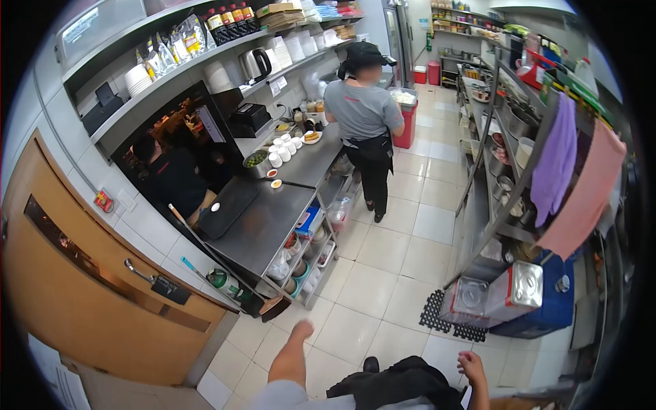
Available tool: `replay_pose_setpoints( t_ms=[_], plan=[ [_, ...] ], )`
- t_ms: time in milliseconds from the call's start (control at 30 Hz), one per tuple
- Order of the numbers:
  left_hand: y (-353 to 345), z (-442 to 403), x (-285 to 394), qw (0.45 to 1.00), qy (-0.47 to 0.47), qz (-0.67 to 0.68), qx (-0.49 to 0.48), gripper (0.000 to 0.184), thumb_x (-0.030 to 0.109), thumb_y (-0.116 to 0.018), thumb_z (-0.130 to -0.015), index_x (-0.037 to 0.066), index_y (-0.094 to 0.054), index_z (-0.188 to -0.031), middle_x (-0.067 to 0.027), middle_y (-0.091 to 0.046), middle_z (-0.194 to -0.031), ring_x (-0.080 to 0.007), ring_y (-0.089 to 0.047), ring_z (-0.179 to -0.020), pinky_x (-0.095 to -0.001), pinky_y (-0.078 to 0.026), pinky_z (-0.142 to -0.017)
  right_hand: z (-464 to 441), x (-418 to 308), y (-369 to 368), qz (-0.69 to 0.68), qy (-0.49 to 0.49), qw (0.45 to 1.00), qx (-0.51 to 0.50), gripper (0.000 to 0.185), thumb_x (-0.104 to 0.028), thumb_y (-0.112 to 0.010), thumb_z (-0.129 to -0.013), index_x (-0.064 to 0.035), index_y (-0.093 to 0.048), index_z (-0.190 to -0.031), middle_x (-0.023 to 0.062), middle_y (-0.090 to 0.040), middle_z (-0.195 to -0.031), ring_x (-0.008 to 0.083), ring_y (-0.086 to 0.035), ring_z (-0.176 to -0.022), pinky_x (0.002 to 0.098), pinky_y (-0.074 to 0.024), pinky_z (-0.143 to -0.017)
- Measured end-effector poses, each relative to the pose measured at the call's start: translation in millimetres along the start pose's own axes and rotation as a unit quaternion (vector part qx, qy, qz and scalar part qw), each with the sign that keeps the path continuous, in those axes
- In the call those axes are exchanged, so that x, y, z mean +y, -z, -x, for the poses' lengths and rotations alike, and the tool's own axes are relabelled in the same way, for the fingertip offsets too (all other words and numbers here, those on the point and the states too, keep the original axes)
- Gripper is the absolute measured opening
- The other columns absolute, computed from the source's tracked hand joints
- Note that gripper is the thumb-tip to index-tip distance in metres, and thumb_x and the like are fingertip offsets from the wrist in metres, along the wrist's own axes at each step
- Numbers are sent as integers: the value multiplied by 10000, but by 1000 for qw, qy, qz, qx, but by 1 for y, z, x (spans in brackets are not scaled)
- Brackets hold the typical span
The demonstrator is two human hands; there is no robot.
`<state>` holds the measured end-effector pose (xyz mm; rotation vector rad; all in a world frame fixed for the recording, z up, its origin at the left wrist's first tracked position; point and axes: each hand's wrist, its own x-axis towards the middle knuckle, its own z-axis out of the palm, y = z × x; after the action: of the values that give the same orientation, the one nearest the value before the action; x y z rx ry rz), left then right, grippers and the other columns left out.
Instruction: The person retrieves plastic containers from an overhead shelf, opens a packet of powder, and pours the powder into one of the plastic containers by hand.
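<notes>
My left hand [303, 331] hangs over the tiled floor in front of the metal work table, touching nothing that I can see. Its fingers point away from me and are mostly hidden. On the other side, my right hand [470, 365] hangs beside my dark apron [403, 386], fingers loosely bent and apart, with nothing visible in it. Closest to the left hand is a broom head [275, 309] at the table's corner. Ahead of the right hand stand metal tins [516, 290] on a black rubber mat [437, 314].
A co-worker [362, 123] stands at the counter [263, 212], which bears white cups [281, 150] and a pot [257, 164]. A wooden door [102, 273] is at left. A metal rack [502, 212] with hanging cloths lines the right. Tiled floor [383, 263] runs between.
</notes>
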<state>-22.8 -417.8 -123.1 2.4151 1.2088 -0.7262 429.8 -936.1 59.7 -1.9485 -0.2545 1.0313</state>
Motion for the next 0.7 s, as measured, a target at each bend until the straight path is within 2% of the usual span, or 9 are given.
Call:
replay_pose_setpoints(
  t_ms=[100,133,300,467,533,567,633,667,700],
  plan=[
    [132,-94,78,945,-159,101,267,226,149,-501,-849,83,-669,-985,-157,-650,-1047,-329,-599,-1027,-434,-484,-892,-31,-1,8,-97,-45,994,40,229,-170,-582,-900,-81,-605,-1110,47,-629,-869,160,-629,-679,308,-527,-556],
    [197,-81,131,916,-79,348,185,245,142,-482,-855,76,-658,-1012,-169,-656,-1027,-331,-610,-1021,-415,-490,-891,-46,-2,10,-111,-58,991,50,229,-172,-586,-898,-81,-604,-1107,45,-625,-863,161,-628,-676,311,-526,-554],
    [275,-180,239,922,-208,281,168,253,172,-523,-858,72,-649,-1052,-170,-682,-928,-306,-653,-861,-394,-520,-775,-174,-42,15,-132,-92,985,57,254,-194,-602,-870,-75,-607,-1094,42,-625,-883,169,-626,-672,318,-527,-553],
    [205,-279,234,943,-324,13,80,312,196,-438,-912,34,-642,-1085,-196,-629,-1155,-364,-562,-1121,-482,-436,-983,-332,-200,14,-7,114,993,-16,249,-216,-637,-883,-18,-672,-1030,36,-639,-802,113,-577,-670,280,-475,-575],
    [177,-280,220,967,-178,180,10,333,322,-497,-937,46,-678,-892,-154,-691,-850,-305,-654,-816,-439,-509,-765,-396,-267,14,-8,57,994,-88,295,-241,-633,-912,-29,-644,-1117,33,-655,-877,111,-603,-795,273,-514,-655],
    [173,-262,225,972,-83,216,-37,346,242,-415,-890,34,-689,-929,-217,-671,-1012,-381,-621,-995,-491,-493,-884,-430,-299,13,-2,36,992,-120,293,-245,-627,-917,-47,-639,-1133,25,-645,-872,103,-603,-766,264,-514,-648],
    [150,-256,217,914,123,328,-207,240,246,-525,-854,71,-683,-899,-126,-693,-923,-227,-660,-855,-408,-549,-700,-497,-349,7,-11,90,986,-139,279,-239,-621,-917,-64,-636,-1132,23,-637,-880,110,-601,-734,269,-518,-629],
    [119,-264,194,889,95,377,-244,267,289,-559,-880,65,-677,-795,-77,-671,-752,-196,-647,-702,-373,-543,-601,-524,-376,4,-8,92,986,-139,279,-239,-621,-917,-64,-636,-1132,23,-637,-880,110,-601,-734,269,-518,-629],
    [121,-268,194,941,-175,89,-277,147,183,-590,-827,87,-658,-916,-55,-633,-908,-195,-634,-818,-422,-542,-676,-551,-402,0,-7,89,987,-137,272,-237,-618,-917,-67,-635,-1129,25,-638,-888,113,-601,-724,270,-516,-616]
  ],
)
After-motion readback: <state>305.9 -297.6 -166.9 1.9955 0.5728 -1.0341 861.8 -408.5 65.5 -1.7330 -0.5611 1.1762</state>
